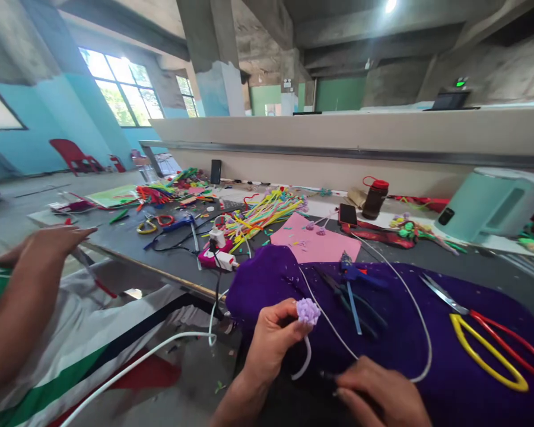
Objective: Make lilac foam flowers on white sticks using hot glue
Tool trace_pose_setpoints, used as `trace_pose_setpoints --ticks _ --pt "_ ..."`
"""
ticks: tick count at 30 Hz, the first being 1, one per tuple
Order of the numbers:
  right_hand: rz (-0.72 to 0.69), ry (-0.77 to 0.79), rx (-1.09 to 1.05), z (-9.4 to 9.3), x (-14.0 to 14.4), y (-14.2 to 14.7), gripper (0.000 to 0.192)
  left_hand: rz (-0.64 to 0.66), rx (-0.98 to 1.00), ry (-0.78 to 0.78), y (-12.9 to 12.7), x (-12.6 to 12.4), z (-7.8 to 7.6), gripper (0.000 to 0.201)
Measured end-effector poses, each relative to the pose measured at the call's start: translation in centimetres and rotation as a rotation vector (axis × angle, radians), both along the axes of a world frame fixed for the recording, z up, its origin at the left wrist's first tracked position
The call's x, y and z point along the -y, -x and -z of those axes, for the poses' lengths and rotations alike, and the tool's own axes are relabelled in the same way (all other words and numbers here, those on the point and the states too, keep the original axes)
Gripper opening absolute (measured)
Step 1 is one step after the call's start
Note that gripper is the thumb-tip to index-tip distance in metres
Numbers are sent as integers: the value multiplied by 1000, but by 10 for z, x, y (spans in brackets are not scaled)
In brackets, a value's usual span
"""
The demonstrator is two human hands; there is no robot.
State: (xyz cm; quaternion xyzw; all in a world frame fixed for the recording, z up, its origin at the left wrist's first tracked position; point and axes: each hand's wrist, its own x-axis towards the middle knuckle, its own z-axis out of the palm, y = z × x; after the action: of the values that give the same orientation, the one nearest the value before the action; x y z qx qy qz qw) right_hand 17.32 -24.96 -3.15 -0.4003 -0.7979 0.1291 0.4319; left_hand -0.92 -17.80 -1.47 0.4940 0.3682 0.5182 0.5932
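Note:
My left hand [269, 338] pinches a small lilac fuzzy flower [308, 311] between thumb and fingertips. A pale stem [303, 362] curves down below it. To the right and lower, my right hand [380, 391] is closed, with a dark, blurred thing [327, 375] at its fingertips that I cannot make out. Both hands are over a purple cloth [267, 281]. Lying on that cloth beyond them are a blue glue gun [351, 273] and dark-handled pliers [369, 311]. Large scissors [467, 311] with red and yellow handles rest at the right.
A pink sheet [311, 237] with lilac bits lies behind the cloth. Bundled pipe cleaners [271, 213], a power strip [218, 259], a phone [347, 214], a bottle [375, 198] and a green kettle [485, 204] are on the table. A white cable crosses the cloth. Another person's arm [31, 296] is at left.

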Motion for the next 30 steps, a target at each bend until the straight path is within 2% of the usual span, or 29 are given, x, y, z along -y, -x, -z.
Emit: trace_pose_setpoints --ticks 3,7,13,24,30 --pt "-13 69 -126 -4 -6 24 10 24 94 77 -2 4 2 16" --pt "42 223 -217 1 -10 33 10 47 183 155 -1 7 3 28" --pt "109 254 -348 6 -13 38 13 25 236 243 1 8 8 26" --pt "44 207 -297 10 -13 32 11 11 210 252 0 6 14 26" --pt "54 282 -220 8 -10 29 9 47 213 233 -4 5 15 25"
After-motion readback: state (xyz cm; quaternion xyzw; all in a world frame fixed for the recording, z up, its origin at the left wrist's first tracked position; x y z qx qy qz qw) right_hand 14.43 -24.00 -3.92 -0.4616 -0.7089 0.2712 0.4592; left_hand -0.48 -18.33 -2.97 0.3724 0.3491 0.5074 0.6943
